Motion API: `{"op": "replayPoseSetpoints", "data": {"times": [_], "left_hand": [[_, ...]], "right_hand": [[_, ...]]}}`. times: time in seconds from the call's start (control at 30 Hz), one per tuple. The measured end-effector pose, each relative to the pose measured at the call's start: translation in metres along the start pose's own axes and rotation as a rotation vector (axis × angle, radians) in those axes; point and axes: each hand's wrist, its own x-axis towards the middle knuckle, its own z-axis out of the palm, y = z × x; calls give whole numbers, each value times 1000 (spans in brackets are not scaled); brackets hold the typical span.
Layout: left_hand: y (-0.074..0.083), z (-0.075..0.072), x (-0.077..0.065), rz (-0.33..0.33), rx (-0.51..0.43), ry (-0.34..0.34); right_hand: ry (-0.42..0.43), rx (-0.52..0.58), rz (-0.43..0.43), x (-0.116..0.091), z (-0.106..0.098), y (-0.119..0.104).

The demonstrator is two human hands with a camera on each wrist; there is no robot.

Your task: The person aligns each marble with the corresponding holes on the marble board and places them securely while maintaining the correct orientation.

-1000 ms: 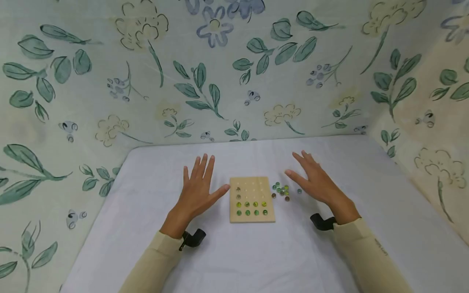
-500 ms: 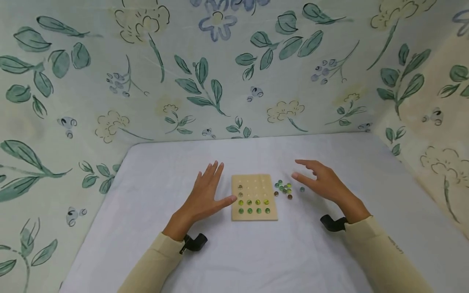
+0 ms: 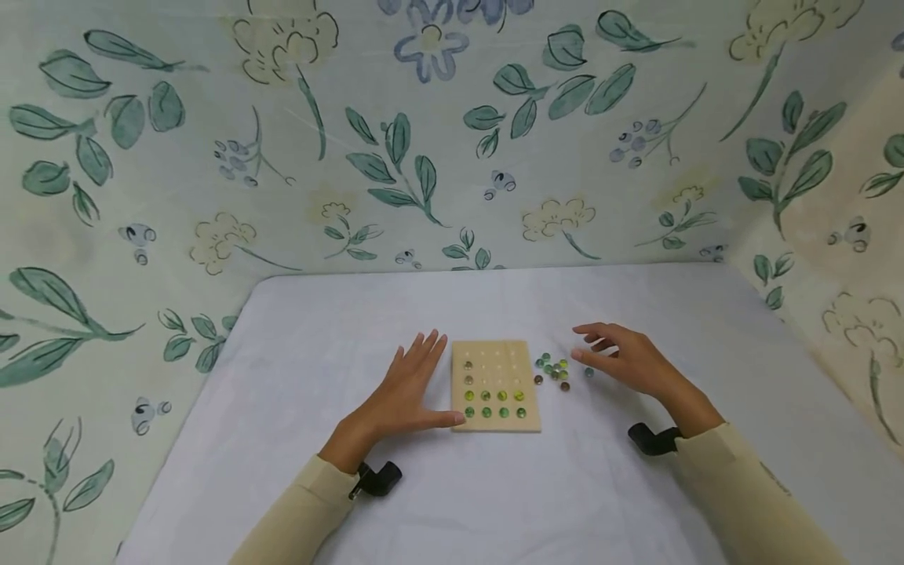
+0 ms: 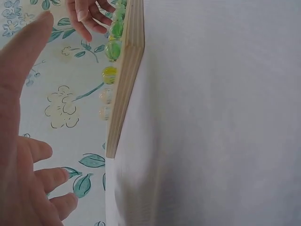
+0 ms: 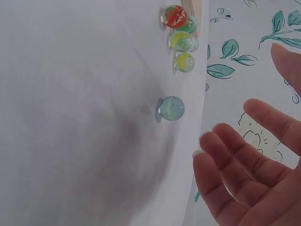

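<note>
A square wooden board (image 3: pixel 501 370) with rows of small hollows lies on the table. Green marbles (image 3: pixel 486 412) fill its near row, yellow-green marbles (image 3: pixel 502 395) the row behind, and two clear marbles (image 3: pixel 469 380) sit in the left column. My left hand (image 3: pixel 406 396) is at the board's left side, fingers spread, its thumb overlapping the near-left corner in the head view. To the board's right lies a cluster of loose marbles (image 3: pixel 555 369). My right hand (image 3: pixel 625 361) hovers beside them with relaxed, slightly bent fingers, holding nothing; a pale bluish marble (image 5: pixel 172 108) lies by its fingertips.
White cloth covers the table (image 3: pixel 353 329). A floral fabric backdrop (image 3: pixel 424 157) rises behind it and along both sides. Each wrist wears a black camera mount, the left mount (image 3: pixel 380 479) and the right mount (image 3: pixel 651 439). A red-streaked marble (image 5: pixel 175 17) lies among the loose ones.
My left hand has turned and moved right and nearer, its thumb coming over the board's corner. My right hand has lowered toward the loose marbles, its fingers bending. The marbles stay put.
</note>
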Motion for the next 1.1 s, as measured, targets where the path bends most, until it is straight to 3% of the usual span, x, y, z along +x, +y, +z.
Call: {"op": "replayPoseSetpoints", "data": {"times": [0.6, 0.9, 1.1], "left_hand": [[-2, 7, -4, 5, 29, -48], [-8, 11, -3, 22, 2, -88], [-10, 12, -4, 51, -36, -78]], "right_hand": [[-37, 4, -40, -4, 0, 17], [-72, 9, -37, -5, 2, 26], [-84, 1, -59, -3, 3, 26]]}}
